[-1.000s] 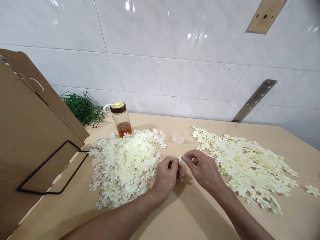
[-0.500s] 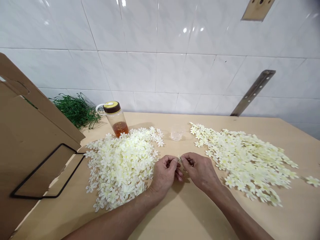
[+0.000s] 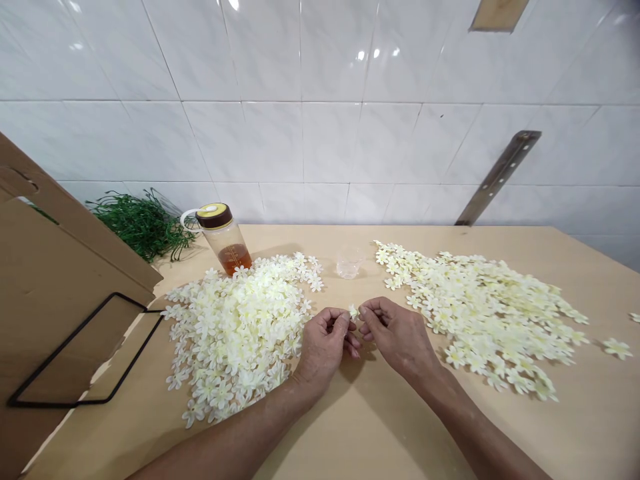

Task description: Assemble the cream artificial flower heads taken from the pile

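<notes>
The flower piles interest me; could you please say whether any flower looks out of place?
Yes: one flower lies oddly apart from the right pile, and another flower lies farther right, at the picture's edge.

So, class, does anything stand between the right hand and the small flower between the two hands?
Nothing visible does: the small flower shows in the narrow gap between the left hand and right hand, and the clear container stands farther back, out of the way.

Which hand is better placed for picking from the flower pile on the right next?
Probably your right hand: it is nearer the right pile; your left hand sits beside the left pile. Which hand grips the small flower between them is unclear.
</notes>
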`<state>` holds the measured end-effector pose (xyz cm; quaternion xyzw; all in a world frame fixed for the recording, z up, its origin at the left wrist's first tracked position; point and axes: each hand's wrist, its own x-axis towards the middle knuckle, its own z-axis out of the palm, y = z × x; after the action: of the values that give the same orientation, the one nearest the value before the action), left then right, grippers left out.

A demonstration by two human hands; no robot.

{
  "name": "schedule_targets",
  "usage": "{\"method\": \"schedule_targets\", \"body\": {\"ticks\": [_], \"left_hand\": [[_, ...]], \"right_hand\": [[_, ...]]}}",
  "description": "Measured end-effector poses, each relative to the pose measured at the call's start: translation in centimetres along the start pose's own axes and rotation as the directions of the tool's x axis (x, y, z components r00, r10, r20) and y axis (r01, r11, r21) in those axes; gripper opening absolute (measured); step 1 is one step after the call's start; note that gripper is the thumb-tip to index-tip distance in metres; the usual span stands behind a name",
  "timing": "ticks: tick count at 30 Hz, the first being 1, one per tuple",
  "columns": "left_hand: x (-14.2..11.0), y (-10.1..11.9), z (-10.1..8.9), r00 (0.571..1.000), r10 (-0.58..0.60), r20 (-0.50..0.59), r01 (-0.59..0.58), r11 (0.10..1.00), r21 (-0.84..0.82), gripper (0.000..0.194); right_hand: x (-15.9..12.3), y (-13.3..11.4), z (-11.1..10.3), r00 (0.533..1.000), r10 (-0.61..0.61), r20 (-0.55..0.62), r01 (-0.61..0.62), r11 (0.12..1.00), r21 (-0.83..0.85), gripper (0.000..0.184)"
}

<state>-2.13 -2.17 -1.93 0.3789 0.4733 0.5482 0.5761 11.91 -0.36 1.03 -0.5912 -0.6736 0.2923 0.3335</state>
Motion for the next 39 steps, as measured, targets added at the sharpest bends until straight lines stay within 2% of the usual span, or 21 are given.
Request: {"method": "schedule_targets", "body": {"ticks": [3,6,8,13,16,25,35,39], "left_hand": [[-0.06,-0.04,0.1,0.999,0.002,-0.032,-0.002,1.0,-0.005,0.026],[-0.13,0.08,0.14,1.0,0.004,-0.014,-0.004,1.0,0.021,0.025],[-0.12,0.17,0.09,1.0,0.009,0.009,-0.01,1.0,0.03,0.027],[-0.01,0.22,-0.13,0.999,0.02,0.038,-0.022,0.999,0.031,0.031],[0.05,0.13,-0.24,0.999,0.016,0.04,-0.017,0.999,0.034,0.032],[0.1,0.16,-0.25,1.0,0.01,0.024,-0.011,1.0,0.021,0.033],[-0.02,0.56,-0.16,0.999,-0.003,0.037,0.004,1.0,-0.01,0.032],[0.05,0.53,-0.25,1.0,0.006,0.03,-0.005,1.0,-0.03,0.032]], "right_hand": [[-0.14,-0.26,-0.08,0.999,-0.041,0.006,0.041,0.999,-0.033,0.029],[-0.2,-0.43,-0.1,0.998,-0.064,0.011,0.065,0.996,-0.059,0.03],[-0.15,-0.37,-0.09,0.999,-0.04,0.036,0.042,0.999,-0.035,0.03],[0.19,-0.06,-0.39,0.988,0.058,0.142,-0.08,0.986,0.149,0.029],[0.26,-0.11,-0.67,0.982,0.049,0.18,-0.079,0.983,0.167,0.03],[-0.46,-0.63,-0.09,0.995,-0.08,0.059,0.079,0.997,0.01,0.028],[-0.26,-0.2,0.02,0.999,0.012,0.037,-0.014,0.999,0.042,0.028],[-0.08,-0.36,-0.31,0.995,0.011,0.096,-0.025,0.989,0.145,0.031]]}}
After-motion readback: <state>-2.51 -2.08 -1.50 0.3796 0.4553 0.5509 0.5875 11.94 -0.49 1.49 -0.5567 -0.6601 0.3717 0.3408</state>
